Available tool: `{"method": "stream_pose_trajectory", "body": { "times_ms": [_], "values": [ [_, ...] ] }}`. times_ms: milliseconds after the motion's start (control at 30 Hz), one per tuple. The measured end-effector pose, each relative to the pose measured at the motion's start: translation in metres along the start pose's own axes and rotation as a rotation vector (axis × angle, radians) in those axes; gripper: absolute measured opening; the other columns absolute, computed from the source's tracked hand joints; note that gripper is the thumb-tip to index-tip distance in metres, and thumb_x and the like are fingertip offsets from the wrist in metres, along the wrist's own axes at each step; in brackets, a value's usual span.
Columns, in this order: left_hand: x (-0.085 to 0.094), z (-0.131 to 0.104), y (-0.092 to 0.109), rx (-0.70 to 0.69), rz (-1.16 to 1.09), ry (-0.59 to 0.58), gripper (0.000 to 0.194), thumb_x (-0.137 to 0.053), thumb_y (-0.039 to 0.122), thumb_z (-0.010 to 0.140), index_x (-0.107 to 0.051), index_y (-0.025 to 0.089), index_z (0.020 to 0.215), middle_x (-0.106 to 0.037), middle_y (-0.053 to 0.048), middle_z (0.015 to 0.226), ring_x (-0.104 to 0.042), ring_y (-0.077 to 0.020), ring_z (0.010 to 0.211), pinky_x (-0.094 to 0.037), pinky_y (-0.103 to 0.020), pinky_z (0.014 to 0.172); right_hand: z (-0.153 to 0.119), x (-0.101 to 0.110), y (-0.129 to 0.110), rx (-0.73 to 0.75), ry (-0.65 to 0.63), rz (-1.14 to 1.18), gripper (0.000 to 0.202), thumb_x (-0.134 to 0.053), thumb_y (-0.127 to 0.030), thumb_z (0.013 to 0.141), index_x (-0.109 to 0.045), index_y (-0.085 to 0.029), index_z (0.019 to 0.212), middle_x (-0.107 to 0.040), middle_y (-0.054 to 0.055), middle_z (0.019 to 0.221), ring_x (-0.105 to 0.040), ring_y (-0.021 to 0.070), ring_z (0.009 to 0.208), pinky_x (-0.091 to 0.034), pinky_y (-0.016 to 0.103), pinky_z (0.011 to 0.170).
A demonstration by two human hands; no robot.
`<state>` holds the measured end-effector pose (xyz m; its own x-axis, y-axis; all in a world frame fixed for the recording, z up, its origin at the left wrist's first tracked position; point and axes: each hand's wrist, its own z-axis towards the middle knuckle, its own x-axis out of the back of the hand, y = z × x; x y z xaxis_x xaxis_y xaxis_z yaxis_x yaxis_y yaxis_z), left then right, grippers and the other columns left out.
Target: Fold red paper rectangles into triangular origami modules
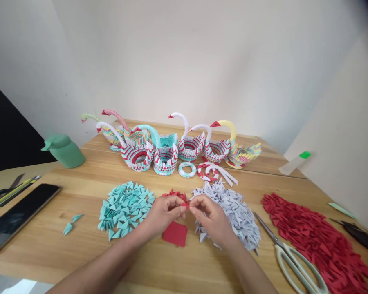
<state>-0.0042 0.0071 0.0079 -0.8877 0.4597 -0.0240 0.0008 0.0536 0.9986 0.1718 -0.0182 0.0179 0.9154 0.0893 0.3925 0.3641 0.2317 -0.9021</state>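
Though small, plain red paper (185, 205) between both hands (163, 211) (211, 215).

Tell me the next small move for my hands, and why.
Perhaps press a crease into the small red paper piece: your left hand and right hand both pinch it, and folded red pieces lie just beyond.

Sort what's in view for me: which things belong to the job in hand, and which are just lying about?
Likely part of the job:
red paper piece, between left hand and right hand
flat red paper
small red pile
teal pieces
pale grey pieces
large red pile
scissors, probably, though untouched

Seemingly just lying about:
phone
green container
paper swans, standing behind
paper rings
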Motion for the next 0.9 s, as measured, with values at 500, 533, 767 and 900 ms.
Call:
{"method": "stream_pose_trajectory", "body": {
  "times_ms": [500, 533, 767, 900],
  "values": [
    [-0.002, 0.0, 0.0, 0.02, 0.124, 0.059, 0.029, -0.06, 0.042, 0.076, -0.059, 0.015, 0.063, -0.055, 0.001, 0.053, -0.046, -0.0111, 0.05, -0.035, -0.022, 0.053, 0.003, 0.001, 0.008, -0.116, 0.052, 0.147, 0.024, -0.062, -0.035, 0.082, -0.065, -0.018, 0.099, -0.056, -0.001, 0.072, -0.055, 0.0134, 0.066, -0.045, 0.025, 0.061],
    [-0.002, -0.001, 0.0, 0.021, 0.131, 0.063, 0.029, -0.06, 0.041, 0.076, -0.058, 0.016, 0.063, -0.054, 0.001, 0.053, -0.045, -0.0111, 0.05, -0.034, -0.022, 0.053, 0.003, 0.001, 0.009, -0.132, 0.035, 0.166, 0.026, -0.062, -0.035, 0.081, -0.065, -0.018, 0.1, -0.056, -0.002, 0.071, -0.054, 0.013, 0.065, -0.044, 0.024, 0.06],
    [-0.005, -0.004, -0.001, 0.006, 0.17, -0.023, 0.018, -0.06, 0.032, 0.077, -0.059, 0.016, 0.068, -0.054, 0.002, 0.055, -0.044, -0.0103, 0.051, -0.032, -0.021, 0.051, 0.002, 0.002, 0.005, -0.182, -0.059, 0.141, 0.028, -0.061, -0.043, 0.081, -0.063, -0.017, 0.071, -0.052, -0.003, 0.062, -0.047, 0.0112, 0.057, -0.038, 0.023, 0.055],
    [-0.006, -0.005, -0.001, -0.019, 0.103, -0.061, 0.013, -0.064, 0.028, 0.076, -0.064, 0.016, 0.081, -0.058, 0.001, 0.062, -0.049, -0.0112, 0.056, -0.037, -0.021, 0.056, 0.0, 0.004, 0.005, -0.176, -0.016, 0.138, 0.032, -0.059, -0.046, 0.083, -0.058, -0.018, 0.069, -0.048, -0.005, 0.058, -0.044, 0.0101, 0.053, -0.035, 0.021, 0.049]
  ]
}}
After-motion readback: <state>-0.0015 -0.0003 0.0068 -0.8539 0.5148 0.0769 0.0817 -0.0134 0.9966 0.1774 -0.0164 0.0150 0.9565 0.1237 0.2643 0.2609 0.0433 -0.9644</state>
